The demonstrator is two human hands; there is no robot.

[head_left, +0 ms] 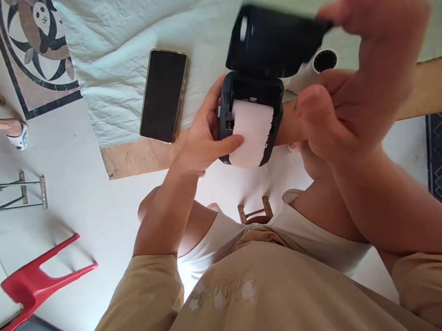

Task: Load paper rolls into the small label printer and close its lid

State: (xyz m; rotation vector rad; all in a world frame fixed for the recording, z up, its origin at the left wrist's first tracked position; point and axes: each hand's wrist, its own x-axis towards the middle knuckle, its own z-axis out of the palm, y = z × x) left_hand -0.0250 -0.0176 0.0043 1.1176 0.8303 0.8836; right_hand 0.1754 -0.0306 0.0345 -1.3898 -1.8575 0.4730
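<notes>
A dark portable printer (224, 98) is held over the table's front edge, with its black lid (269, 39) raised. White paper (254, 134) lies in the printer's bay and hangs over its front edge. My left hand (204, 132) is wrapped around the printer's left side, its thumb pressed on the paper. A fingertip of my right hand (350, 89) touches the lid's right corner. That hand is partly blurred, and its thumb stands apart, to the right of the printer. Behind it lies a white roll with a dark end (324, 61), partly hidden.
A smartphone (164, 95) lies dark-screened on the pale green cloth (107, 53), left of the printer. The table's wooden edge (139, 157) runs below. On the floor at left are a red plastic stool (30, 284) and green metal legs (15, 196). Another person's foot (19, 136) shows at far left.
</notes>
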